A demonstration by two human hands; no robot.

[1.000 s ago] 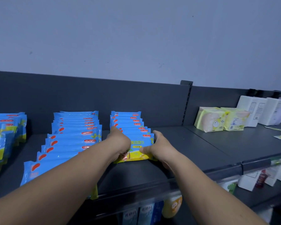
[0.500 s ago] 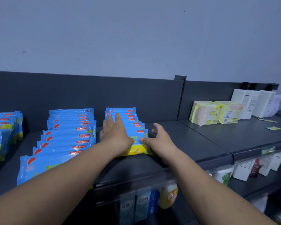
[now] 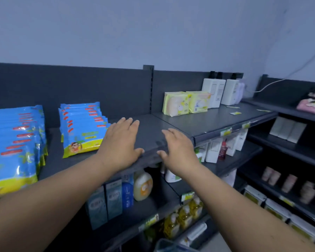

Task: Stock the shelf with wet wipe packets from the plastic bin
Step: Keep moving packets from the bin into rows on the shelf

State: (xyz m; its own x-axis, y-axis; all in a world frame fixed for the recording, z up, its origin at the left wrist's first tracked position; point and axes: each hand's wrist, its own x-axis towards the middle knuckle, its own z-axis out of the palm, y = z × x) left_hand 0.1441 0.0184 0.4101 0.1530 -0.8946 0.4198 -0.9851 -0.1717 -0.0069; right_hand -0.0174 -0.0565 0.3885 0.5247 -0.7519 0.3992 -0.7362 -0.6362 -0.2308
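Two rows of blue and yellow wet wipe packets lie overlapped on the dark top shelf (image 3: 153, 131): a near row (image 3: 15, 142) at the left edge and a second row (image 3: 82, 128) to its right. My left hand (image 3: 119, 144) hovers over the bare shelf just right of the second row, fingers straight, holding nothing. My right hand (image 3: 176, 148) is beside it over the shelf's front edge, fingers relaxed and empty. The rim of a clear plastic bin (image 3: 171, 245) shows at the bottom edge.
Yellow-green packs (image 3: 176, 103) and white boxes (image 3: 214, 92) stand further right on the top shelf. Lower shelves carry bottles (image 3: 143, 186), blue cartons (image 3: 105, 202) and yellow bottles (image 3: 184, 215). Another dark shelving unit (image 3: 287, 142) with goods stands at the right.
Both hands have let go of the front packet of the second row and moved right over bare shelf. The view has swung right, showing the side shelving.
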